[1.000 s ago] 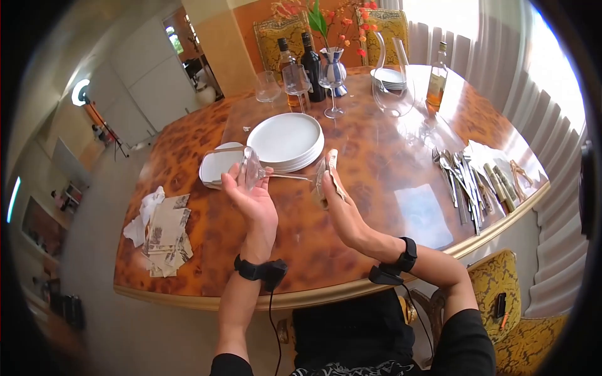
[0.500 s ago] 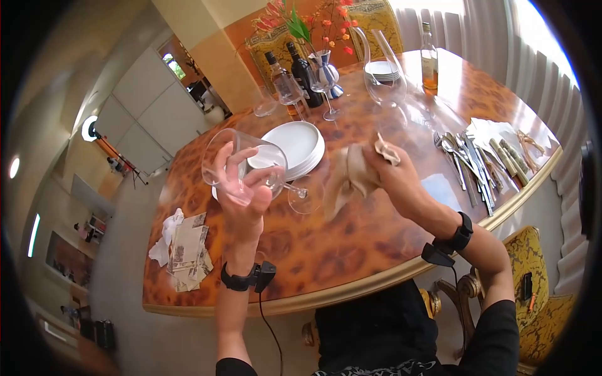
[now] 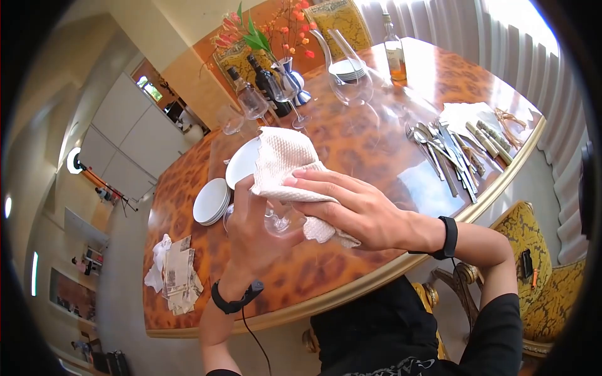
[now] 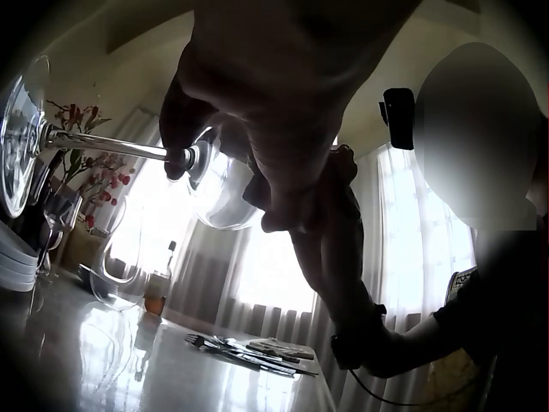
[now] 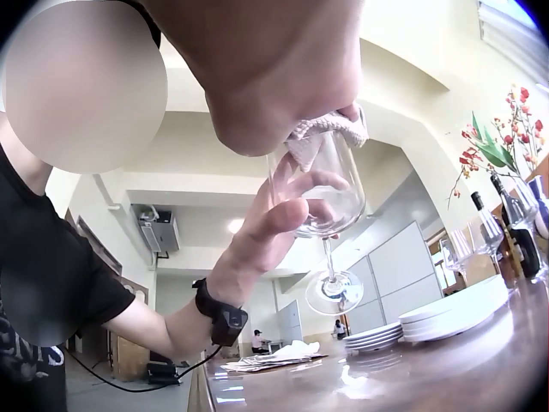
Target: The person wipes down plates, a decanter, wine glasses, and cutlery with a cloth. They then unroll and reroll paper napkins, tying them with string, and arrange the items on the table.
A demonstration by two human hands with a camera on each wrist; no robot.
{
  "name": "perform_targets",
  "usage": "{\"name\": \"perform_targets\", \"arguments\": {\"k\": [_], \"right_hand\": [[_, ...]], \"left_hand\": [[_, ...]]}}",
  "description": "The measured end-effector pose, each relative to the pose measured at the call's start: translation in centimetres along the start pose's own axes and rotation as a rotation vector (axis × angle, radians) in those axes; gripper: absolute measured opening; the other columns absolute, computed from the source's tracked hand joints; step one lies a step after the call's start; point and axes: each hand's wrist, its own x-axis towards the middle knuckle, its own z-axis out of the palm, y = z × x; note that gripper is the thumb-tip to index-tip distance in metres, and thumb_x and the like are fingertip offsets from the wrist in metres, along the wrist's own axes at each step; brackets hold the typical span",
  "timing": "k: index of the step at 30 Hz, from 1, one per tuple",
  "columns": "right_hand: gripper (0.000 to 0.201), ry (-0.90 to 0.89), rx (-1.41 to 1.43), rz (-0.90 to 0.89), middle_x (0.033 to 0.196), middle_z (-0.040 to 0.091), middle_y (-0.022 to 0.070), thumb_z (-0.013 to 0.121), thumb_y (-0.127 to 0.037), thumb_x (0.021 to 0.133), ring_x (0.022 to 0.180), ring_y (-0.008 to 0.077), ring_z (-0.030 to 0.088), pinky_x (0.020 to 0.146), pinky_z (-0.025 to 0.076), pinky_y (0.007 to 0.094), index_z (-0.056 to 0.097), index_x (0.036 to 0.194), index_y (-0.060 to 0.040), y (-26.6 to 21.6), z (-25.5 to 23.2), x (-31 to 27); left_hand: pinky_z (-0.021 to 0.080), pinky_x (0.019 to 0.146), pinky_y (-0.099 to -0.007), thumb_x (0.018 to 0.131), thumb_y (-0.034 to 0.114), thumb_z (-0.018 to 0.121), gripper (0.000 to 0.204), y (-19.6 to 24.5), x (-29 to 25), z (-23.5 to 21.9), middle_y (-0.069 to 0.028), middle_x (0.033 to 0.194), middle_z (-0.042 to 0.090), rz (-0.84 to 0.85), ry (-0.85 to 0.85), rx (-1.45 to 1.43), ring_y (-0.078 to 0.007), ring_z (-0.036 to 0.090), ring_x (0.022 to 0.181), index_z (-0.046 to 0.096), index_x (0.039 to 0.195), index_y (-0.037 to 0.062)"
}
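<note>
- While the head view has the cloth (image 3: pixel 285 153) covering much of the wine glass (image 5: pixel 343 202), the right wrist view shows its bowl, stem (image 5: pixel 328 255) and round foot (image 5: pixel 334 294).
- Clear and glossy, the glass is held off the table (image 3: pixel 389 147), between both hands, the cream, dimpled cloth draped at its rim.
- The left hand (image 3: pixel 249 229) curls round the bowl, fingers showing through it.
- The right hand (image 3: pixel 360 213) grips the cloth, its thumb hidden in the head view.
- Shadow darkens both hands in the left wrist view; the glass's true tilt is hard to judge.
</note>
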Motion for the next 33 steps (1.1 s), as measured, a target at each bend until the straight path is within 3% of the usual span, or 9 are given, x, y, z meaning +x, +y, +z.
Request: {"name": "perform_targets", "arguments": {"k": [2, 8, 11, 15, 19, 23, 28, 30, 33], "right_hand": [[0.051, -0.037, 0.286, 0.247, 0.132, 0.052, 0.0186, 0.068, -0.008, 0.076, 0.123, 0.0387, 0.051, 0.097, 0.047, 0.0446, 0.051, 0.124, -0.0048, 0.2, 0.1, -1.0], [0.047, -0.168, 0.366, 0.555, 0.111, 0.061, 0.0217, 0.064, -0.005, 0.08, 0.096, 0.0408, 0.061, 0.078, 0.051, 0.0464, 0.05, 0.125, -0.005, 1.3, 2.1, -3.1], [0.054, -1.097, 0.225, 0.627, 0.11, 0.062, 0.0197, 0.067, -0.027, 0.082, 0.093, 0.0374, 0.064, 0.071, 0.052, 0.0462, 0.051, 0.13, -0.0099, 1.9, 1.3, -2.1], [0.068, -1.013, 0.261, 0.503, 0.114, 0.063, 0.0181, 0.074, -0.042, 0.074, 0.096, 0.0368, 0.065, 0.077, 0.053, 0.0459, 0.055, 0.131, -0.0089, 1.7, -0.3, -4.1], [0.065, -0.841, 0.145, 0.428, 0.124, 0.06, 0.0189, 0.069, -0.046, 0.081, 0.108, 0.0372, 0.06, 0.094, 0.046, 0.0448, 0.055, 0.134, -0.0117, 3.1, -2.3, -5.5], [0.053, -0.767, 0.182, 0.569, 0.107, 0.064, 0.0184, 0.062, -0.042, 0.09, 0.101, 0.0381, 0.062, 0.087, 0.049, 0.0464, 0.056, 0.127, -0.0054, 3.6, -2.0, -6.3], [0.048, -0.779, 0.211, 0.535, 0.112, 0.063, 0.0183, 0.06, -0.034, 0.092, 0.103, 0.0385, 0.061, 0.089, 0.048, 0.0459, 0.053, 0.129, -0.0042, 2.8, -1.5, -5.6], [0.052, -0.58, 0.273, 0.546, 0.125, 0.057, 0.0192, 0.06, -0.03, 0.093, 0.112, 0.0381, 0.057, 0.094, 0.047, 0.0451, 0.046, 0.136, -0.0039, 2.0, -1.0, -4.5], [0.069, -0.469, 0.269, 0.539, 0.136, 0.046, 0.0233, 0.062, -0.032, 0.092, 0.12, 0.0411, 0.051, 0.099, 0.044, 0.0449, 0.029, 0.145, -0.0018, 1.1, -0.5, -2.7]], "left_hand": [[0.055, 0.066, -0.0325, 0.06, 0.022, 0.089, 0.084, -1.0, -0.1, -0.3, -0.0104, 0.115, 0.055, -0.247, -0.008, 0.003, -0.022, 0.064, 0.083, 0.05, 0.133, 0.0094], [0.054, 0.066, -0.0362, 0.058, 0.018, 0.087, 0.089, -4.0, 0.7, -1.0, -0.0112, 0.118, 0.053, -0.208, 0.042, 0.101, -0.0229, 0.062, 0.081, 0.047, 0.137, 0.0092], [0.045, 0.07, -0.0374, 0.065, 0.017, 0.083, 0.08, -5.0, 1.1, -2.2, -0.0107, 0.122, 0.052, 0.057, -0.108, 0.643, -0.0235, 0.059, 0.089, 0.05, 0.137, 0.0259], [0.042, 0.07, -0.0378, 0.083, 0.009, 0.061, 0.055, -7.3, -0.2, -2.7, -0.0084, 0.125, 0.052, 0.351, -0.284, 0.957, -0.0244, 0.055, 0.085, 0.054, 0.13, 0.0368], [0.04, 0.078, -0.039, 0.084, 0.018, 0.06, 0.044, -7.0, -2.0, -2.5, -0.0044, 0.128, 0.052, 0.577, -0.444, 1.119, -0.0285, 0.056, 0.091, 0.057, 0.124, 0.0357], [0.04, 0.078, -0.039, 0.083, 0.019, 0.061, 0.042, -5.9, -2.6, -2.8, -0.0043, 0.128, 0.053, 0.622, -0.499, 1.046, -0.0278, 0.056, 0.092, 0.058, 0.122, 0.0354], [0.043, 0.075, -0.0385, 0.074, 0.018, 0.076, 0.061, -4.6, 0.5, -3.5, -0.0069, 0.126, 0.054, 0.313, -0.244, 0.693, -0.0243, 0.057, 0.089, 0.055, 0.13, 0.0298], [0.047, 0.076, -0.0389, 0.062, 0.018, 0.086, 0.081, -3.8, 2.3, -3.3, -0.0091, 0.123, 0.053, -0.112, -0.014, 0.102, -0.0229, 0.058, 0.087, 0.051, 0.135, 0.0199], [0.051, 0.08, -0.035, 0.063, 0.019, 0.089, 0.094, -3.7, 3.5, -0.9, -0.0131, 0.122, 0.05, -0.315, 0.152, -0.425, -0.0193, 0.059, 0.091, 0.039, 0.141, 0.0066]]}}
